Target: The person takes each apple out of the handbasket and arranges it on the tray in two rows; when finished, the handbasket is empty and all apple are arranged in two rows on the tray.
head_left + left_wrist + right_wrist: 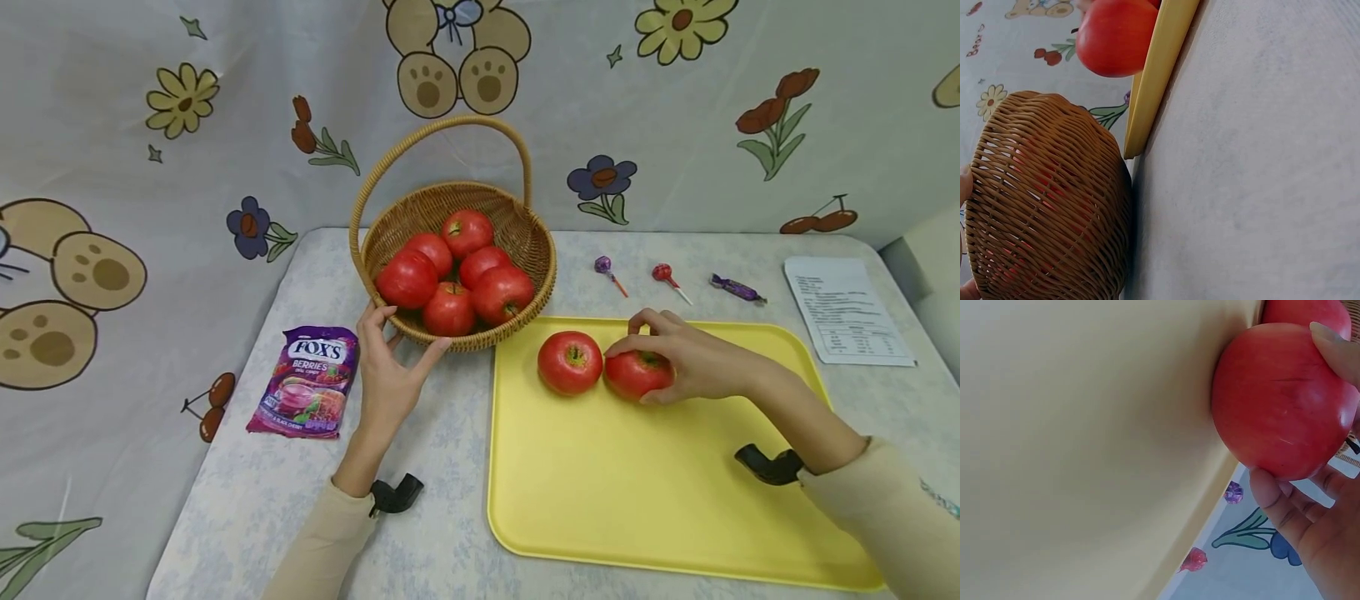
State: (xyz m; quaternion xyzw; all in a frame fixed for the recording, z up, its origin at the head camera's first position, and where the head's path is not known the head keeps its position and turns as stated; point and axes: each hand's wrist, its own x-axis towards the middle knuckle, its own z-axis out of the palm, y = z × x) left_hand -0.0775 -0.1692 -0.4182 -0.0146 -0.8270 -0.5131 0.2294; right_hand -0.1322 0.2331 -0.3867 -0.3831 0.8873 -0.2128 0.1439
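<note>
My right hand [693, 358] grips a red apple [1285, 403] on the yellow tray [637, 483], thumb and fingers on opposite sides of it. Another red apple [570, 363] sits on the tray just left of the held one. With spread thumb and fingers, my left hand [390, 379] holds the near-left rim of a brown wicker basket [1054, 194]. Several red apples [450, 309] lie inside the basket, partly showing through its weave in the left wrist view. Only fingertips [965, 185] of the left hand appear there.
A purple candy bag [307, 382] lies left of the left hand. Behind the tray are a purple lollipop [603, 265], a red lollipop [662, 272] and a purple wrapped candy [738, 288]. A printed white card [847, 310] lies at the right. A patterned cloth [480, 150] hangs behind.
</note>
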